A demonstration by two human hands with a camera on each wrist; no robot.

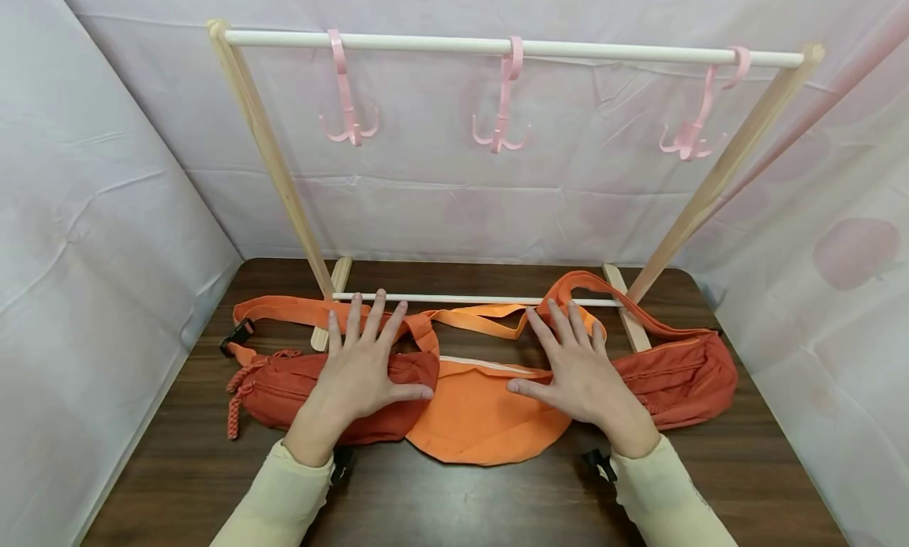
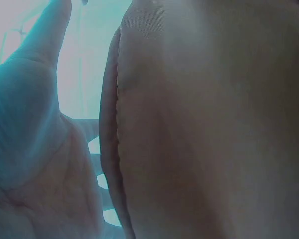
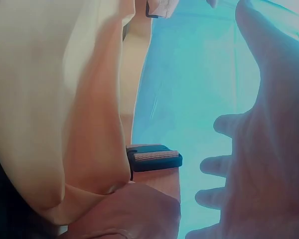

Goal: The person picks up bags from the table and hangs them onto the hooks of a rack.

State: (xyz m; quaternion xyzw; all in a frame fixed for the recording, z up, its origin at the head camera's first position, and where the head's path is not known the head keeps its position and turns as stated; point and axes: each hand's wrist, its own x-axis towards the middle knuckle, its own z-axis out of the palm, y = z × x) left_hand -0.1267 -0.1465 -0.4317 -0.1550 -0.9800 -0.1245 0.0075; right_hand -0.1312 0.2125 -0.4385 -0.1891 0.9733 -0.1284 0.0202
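Three fabric waist bags lie in a row on the brown table (image 1: 454,500). With fingers spread and straight, my left hand (image 1: 358,385) is over the left dark red waist bag (image 1: 284,393). My right hand (image 1: 578,377), also flat and spread, overlaps the right end of the orange waist bag (image 1: 476,421) and the near end of the right dark red waist bag (image 1: 692,377). Neither hand grips anything. The left wrist view has the left palm (image 2: 45,159) beside a large stitched piece of fabric (image 2: 199,124). In the right wrist view, orange fabric (image 3: 35,99) faces the right hand (image 3: 274,149).
Behind the bags stands a wooden rack with a white top rail (image 1: 426,43). Pink hooks hang from it at the left (image 1: 348,97), middle (image 1: 504,97) and right (image 1: 696,121). Orange straps (image 1: 284,309) stretch across the rack's base. Black buckles (image 1: 237,338) lie on the table.
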